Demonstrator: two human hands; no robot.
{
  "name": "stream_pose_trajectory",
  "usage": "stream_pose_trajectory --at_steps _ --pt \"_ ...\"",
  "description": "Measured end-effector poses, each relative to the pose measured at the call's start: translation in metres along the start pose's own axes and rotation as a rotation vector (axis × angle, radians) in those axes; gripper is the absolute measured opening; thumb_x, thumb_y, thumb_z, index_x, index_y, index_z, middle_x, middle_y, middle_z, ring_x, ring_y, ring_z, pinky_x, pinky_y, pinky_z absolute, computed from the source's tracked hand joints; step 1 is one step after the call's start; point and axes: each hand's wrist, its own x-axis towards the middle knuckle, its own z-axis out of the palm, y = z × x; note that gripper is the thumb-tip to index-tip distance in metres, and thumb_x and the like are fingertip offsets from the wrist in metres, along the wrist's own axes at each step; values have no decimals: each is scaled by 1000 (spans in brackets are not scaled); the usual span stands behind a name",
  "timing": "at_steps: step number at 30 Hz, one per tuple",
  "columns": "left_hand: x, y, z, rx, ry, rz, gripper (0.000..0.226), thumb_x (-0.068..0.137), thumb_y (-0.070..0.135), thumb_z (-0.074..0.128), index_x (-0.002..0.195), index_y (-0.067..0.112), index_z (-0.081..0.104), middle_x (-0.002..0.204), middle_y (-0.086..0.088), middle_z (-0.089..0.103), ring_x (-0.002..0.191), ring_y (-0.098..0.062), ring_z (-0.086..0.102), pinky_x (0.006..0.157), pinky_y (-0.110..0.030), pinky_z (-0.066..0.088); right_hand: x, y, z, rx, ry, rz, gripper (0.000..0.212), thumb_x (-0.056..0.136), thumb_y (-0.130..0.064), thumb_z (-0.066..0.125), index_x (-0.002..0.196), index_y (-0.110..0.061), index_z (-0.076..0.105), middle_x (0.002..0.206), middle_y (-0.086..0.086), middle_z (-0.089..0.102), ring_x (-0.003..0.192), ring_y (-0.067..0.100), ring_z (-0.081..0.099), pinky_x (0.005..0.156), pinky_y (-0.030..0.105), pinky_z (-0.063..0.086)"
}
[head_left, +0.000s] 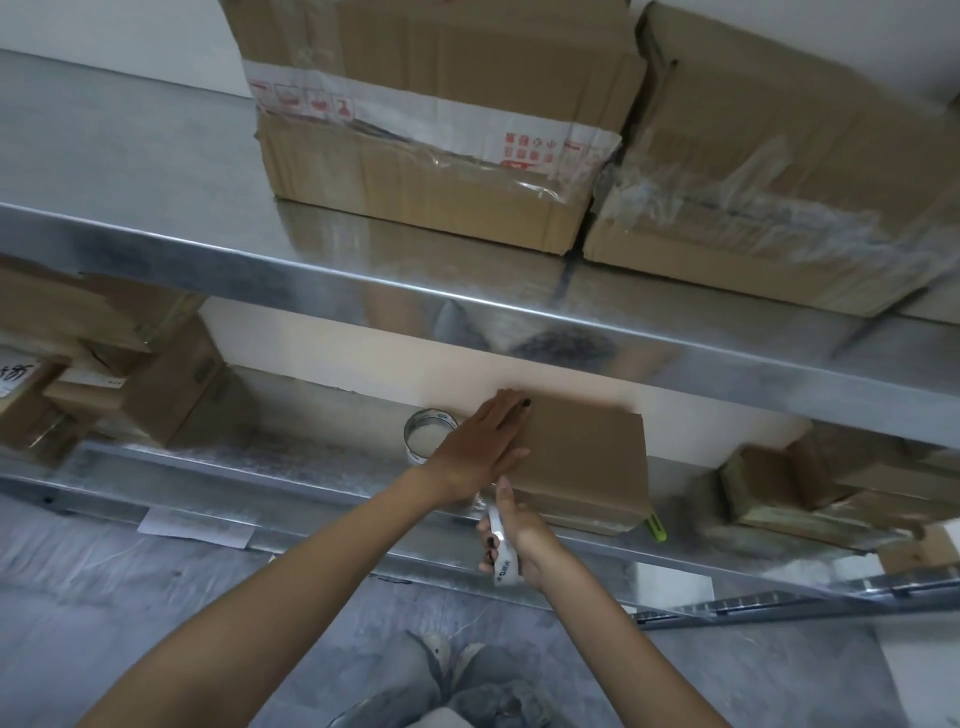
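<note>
As left grip (475, 449) presses box (582, 457), right (525, 540) clasps tape (505, 569)

Closed brown cardboard box (587, 457), white tape roll (503, 558) edge-on beside it

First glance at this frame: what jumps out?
A cardboard box on the lower metal shelf: left hand flat on its top, right hand gripping a tape roll at its front edge. Above, a big taped carton and a plastic-wrapped carton sit on the upper shelf.

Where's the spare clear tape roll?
Head view, centre-left: the clear tape roll sits on the lower metal shelf, behind the left hand, beside the brown cardboard box.
</note>
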Motion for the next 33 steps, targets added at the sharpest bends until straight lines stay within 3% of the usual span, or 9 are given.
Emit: stream_pose_trajectory --at_steps 3,8,12,16,17,20,23,27,33 --pt "-2 -6 -11 -26 -178 25 72 100 46 37 154 13 3 161 3 -11 147 -10 -12 121 -34 11 -1 -2 0 34 3 4 64 96 -58 26 68 -6 51 46 5 41 36 13 41 46 28 50" --pt "-1 -5 -26 98 -320 60 81 98 54 34 152 15 -14 158 4 -25 145 -10 -23 121 -39 8 -2 4 -3 85 -81 -39 56 96 -53 36 70 -6 52 44 2 41 37 13 41 47 27 49" --pt "3 -3 -38 157 -469 31 105 87 70 44 148 21 -25 152 10 -38 140 -6 -31 120 -47 2 -4 18 -8 -136 -80 -162 42 97 -46 43 74 -13 56 55 3 50 44 9 51 60 22 43" --pt "5 -1 -41 205 -540 21 126 74 76 56 146 21 -31 150 9 -42 138 -8 -36 117 -50 -1 -2 24 -12 -151 -158 -212 36 96 -44 48 81 -12 57 47 -1 52 45 14 54 81 41 42" --pt "4 1 -40 202 -526 20 124 76 75 56 147 20 -29 151 8 -40 139 -8 -35 119 -51 2 -2 25 -13 -162 -168 -248 33 96 -40 49 81 -11 56 48 -1 52 46 15 54 82 41 44" --pt "-3 7 -39 200 -461 38 113 84 68 52 150 11 -21 154 0 -35 142 -12 -31 120 -47 13 -14 27 -15 -223 -166 -370 28 98 -30 49 82 -9 54 51 -2 53 52 15 55 71 19 45" --pt "-6 16 -45 222 -447 51 106 89 62 49 151 4 -14 157 -8 -29 144 -18 -27 120 -42 15 -27 30 -15 -264 -147 -419 29 98 -32 48 79 -12 55 55 -3 57 67 10 59 74 13 42" --pt "-3 29 -61 199 -526 18 95 93 62 40 152 7 -10 159 -12 -19 146 -22 -20 120 -36 2 -47 22 -13 -215 -175 -483 35 99 -37 42 83 -10 58 59 0 61 66 10 59 80 21 42" --pt "-3 37 -76 -13 -596 -122 69 99 55 31 155 23 7 162 -6 1 149 -19 1 119 -36 8 -67 5 -12 19 -219 -603 51 93 -53 33 70 -20 64 55 8 58 60 21 58 79 40 46"
